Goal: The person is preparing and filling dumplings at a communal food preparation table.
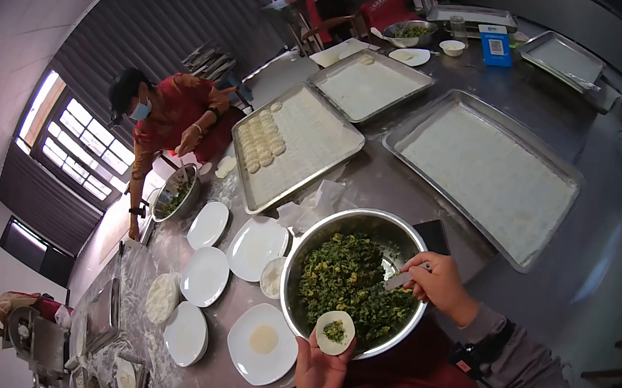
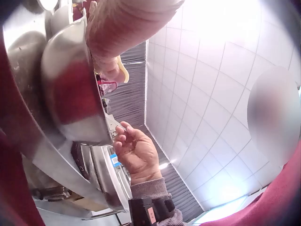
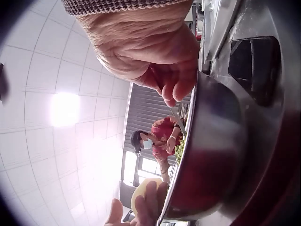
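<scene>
The left hand's grip point(image 1: 320, 378) cups a round, pale dough wrapper point(image 1: 335, 332) from below, palm up, fingers bent around its edge, green filling point(image 1: 335, 330) at its middle; the right hand's grip point(image 1: 437, 285) pinches a thin, flat metal utensil point(image 1: 402, 278), palm down, above the rim of the round, shiny steel bowl point(image 1: 371, 214); chopped green filling lies in the bowl, just beside both grips.

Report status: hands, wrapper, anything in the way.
Left hand holds wrapper, green filling on it. Right hand grips utensil over steel bowl. Bowl's rim close beside left hand.
</scene>
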